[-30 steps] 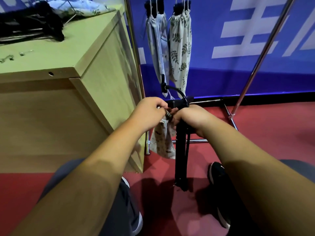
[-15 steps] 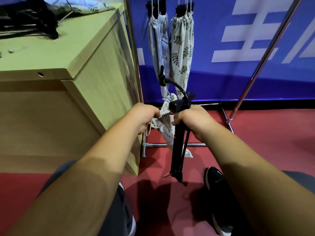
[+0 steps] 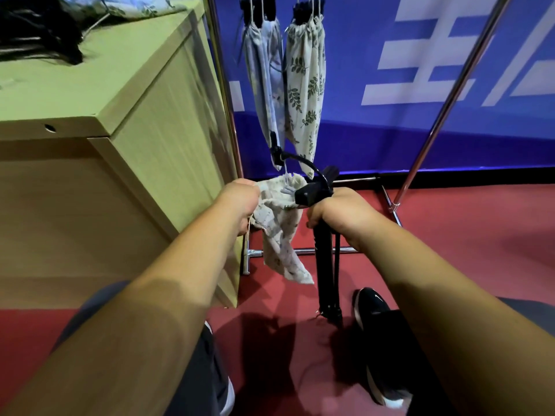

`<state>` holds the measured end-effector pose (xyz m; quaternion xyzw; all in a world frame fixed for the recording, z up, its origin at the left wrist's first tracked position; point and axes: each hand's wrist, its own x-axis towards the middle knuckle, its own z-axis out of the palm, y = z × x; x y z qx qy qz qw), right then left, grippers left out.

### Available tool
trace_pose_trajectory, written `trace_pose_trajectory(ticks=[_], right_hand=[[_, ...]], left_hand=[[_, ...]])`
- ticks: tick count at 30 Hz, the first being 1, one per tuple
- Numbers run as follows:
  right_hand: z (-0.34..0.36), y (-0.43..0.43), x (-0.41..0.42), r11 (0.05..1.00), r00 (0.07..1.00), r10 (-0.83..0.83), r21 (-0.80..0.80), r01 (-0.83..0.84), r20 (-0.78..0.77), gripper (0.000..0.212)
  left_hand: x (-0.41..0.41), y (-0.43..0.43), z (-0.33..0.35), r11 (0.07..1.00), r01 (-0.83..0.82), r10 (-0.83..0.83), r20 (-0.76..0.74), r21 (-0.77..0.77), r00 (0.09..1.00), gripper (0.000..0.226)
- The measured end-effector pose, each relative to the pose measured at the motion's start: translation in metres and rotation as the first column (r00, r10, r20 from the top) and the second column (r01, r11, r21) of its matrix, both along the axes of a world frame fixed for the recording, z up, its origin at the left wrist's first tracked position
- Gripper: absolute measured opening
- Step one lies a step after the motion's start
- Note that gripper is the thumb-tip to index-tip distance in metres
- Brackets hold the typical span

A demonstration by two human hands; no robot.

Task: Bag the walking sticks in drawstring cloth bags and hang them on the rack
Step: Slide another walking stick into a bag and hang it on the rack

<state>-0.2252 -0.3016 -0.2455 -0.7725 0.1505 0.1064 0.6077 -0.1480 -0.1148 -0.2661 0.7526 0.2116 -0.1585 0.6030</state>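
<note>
My right hand (image 3: 336,210) grips a folded black walking stick (image 3: 326,262) just below its handle, held upright over the red floor with its wrist strap looping up behind. My left hand (image 3: 241,205) holds a pale leaf-print drawstring bag (image 3: 280,235) at its mouth, just left of the stick's handle; the bag hangs limp and empty-looking. Two filled cloth bags (image 3: 303,85) hang from the metal rack (image 3: 228,121) behind, black handles showing at their tops.
A light wooden cabinet (image 3: 144,139) stands at my left, with more black sticks (image 3: 39,34) and cloth bags (image 3: 129,6) on top. The rack's base bars (image 3: 303,250) lie on the red floor. A blue banner wall is behind. My dark shoes are below.
My hands have drawn slightly apart. The bag, bunched against the stick's handle a second ago, now hangs free from my left hand beside the stick.
</note>
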Motion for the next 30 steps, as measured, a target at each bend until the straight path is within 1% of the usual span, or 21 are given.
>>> trace_pose_trajectory(ticks=[3,6,8,10,12,16,19,23,26,27,28,29,30], right_hand=[[0.000,-0.006,-0.001,0.996,0.999,0.035,-0.076,-0.038,-0.040,0.029],[0.002,-0.008,-0.004,0.983,0.992,0.092,-0.153,-0.104,-0.084,0.026],[0.004,-0.008,-0.006,0.970,0.984,0.136,-0.186,-0.156,-0.113,0.023],[0.004,-0.008,-0.007,0.962,0.978,0.165,-0.197,-0.188,-0.125,0.023],[0.004,-0.009,-0.007,0.957,0.979,0.158,-0.224,-0.184,-0.127,0.022],[0.002,-0.018,-0.002,0.932,0.981,0.147,-0.316,-0.180,-0.126,0.025],[0.002,-0.022,0.000,0.881,0.970,0.197,-0.410,-0.238,-0.140,0.018],[0.000,-0.025,-0.005,0.773,0.935,0.294,-0.526,-0.354,-0.196,0.016],[-0.001,-0.025,-0.007,0.693,0.921,0.336,-0.611,-0.383,-0.196,0.012],[-0.001,-0.026,-0.007,0.677,0.917,0.346,-0.624,-0.390,-0.198,0.012],[0.000,-0.026,-0.007,0.669,0.912,0.357,-0.625,-0.402,-0.203,0.012],[0.002,-0.025,-0.007,0.666,0.904,0.374,-0.618,-0.419,-0.210,0.011],[0.004,-0.023,-0.008,0.665,0.892,0.395,-0.602,-0.443,-0.220,0.012]], left_hand=[[0.000,0.000,-0.002,0.996,-0.064,0.068,0.069,-0.056,0.995,0.022],[0.004,-0.001,-0.008,0.993,-0.069,0.082,0.136,-0.096,0.987,0.018],[0.002,-0.002,-0.007,0.994,-0.051,0.066,0.168,-0.096,0.984,0.020],[0.000,-0.005,-0.004,0.988,-0.027,0.052,0.164,-0.155,0.985,0.021],[-0.002,-0.007,0.000,0.982,-0.018,0.050,0.163,-0.190,0.985,0.018],[0.003,-0.004,0.003,0.983,-0.027,0.055,0.154,-0.181,0.987,0.028],[0.004,-0.001,0.004,0.986,-0.023,0.049,0.155,-0.163,0.987,0.030],[0.005,0.002,-0.001,0.992,-0.036,0.058,0.184,-0.122,0.981,0.027],[0.003,0.003,-0.004,0.999,0.029,-0.017,0.271,-0.042,0.962,0.022],[0.000,0.002,-0.001,0.994,0.095,-0.106,0.328,0.049,0.939,0.021],[-0.003,0.002,0.002,0.966,0.169,-0.233,0.385,0.194,0.893,0.021],[-0.007,0.001,0.005,0.909,0.231,-0.369,0.409,0.348,0.835,0.021],[-0.012,-0.001,0.007,0.846,0.275,-0.472,0.400,0.458,0.786,0.020]])
